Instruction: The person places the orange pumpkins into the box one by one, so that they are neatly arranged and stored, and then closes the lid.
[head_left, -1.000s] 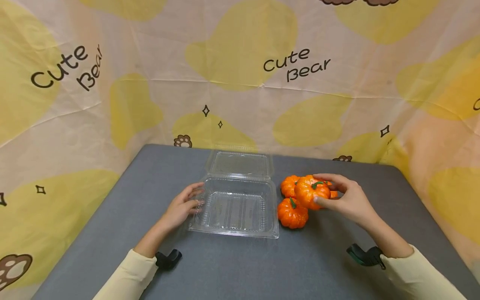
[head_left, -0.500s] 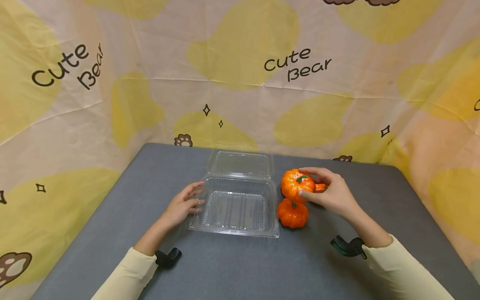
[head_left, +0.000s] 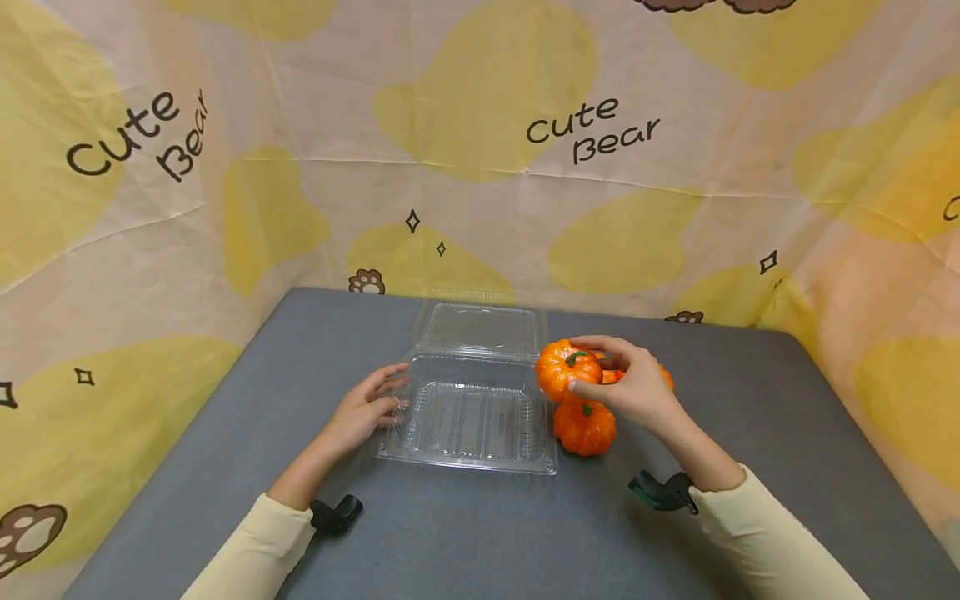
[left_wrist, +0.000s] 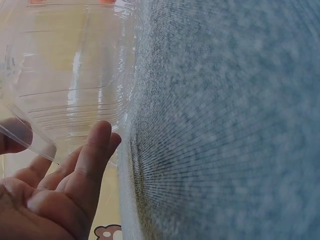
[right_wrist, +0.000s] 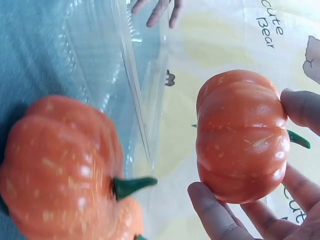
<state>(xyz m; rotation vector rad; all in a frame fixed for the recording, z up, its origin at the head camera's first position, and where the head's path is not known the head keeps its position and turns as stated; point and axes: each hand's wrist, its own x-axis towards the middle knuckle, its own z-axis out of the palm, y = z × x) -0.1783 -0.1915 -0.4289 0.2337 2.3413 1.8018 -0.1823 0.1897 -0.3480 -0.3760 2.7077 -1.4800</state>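
My right hand (head_left: 639, 385) pinches a small orange toy pumpkin (head_left: 558, 373) with a green stem, holding it raised over the right rim of a clear plastic clamshell box (head_left: 465, 463). In the right wrist view, thumb and fingers lie on opposite sides of this pumpkin (right_wrist: 242, 135). My left hand (head_left: 363, 415) touches the box's left side with nearly straight fingers; in the left wrist view, the fingers (left_wrist: 90, 160) lie against its clear wall. The box's lid (head_left: 482, 327) is folded back. Another pumpkin (head_left: 583, 429) sits right of the box, beneath the raised one.
More orange pumpkin (head_left: 667, 377) shows behind my right hand, which partly hides it. The grey table (head_left: 480, 533) meets a yellow-patterned cloth backdrop (head_left: 480, 208). Each wrist carries a black camera mount (head_left: 336, 515).
My right hand has carried the pumpkin left, from above the other pumpkins to the box's right rim. The left hand and box have stayed in place.
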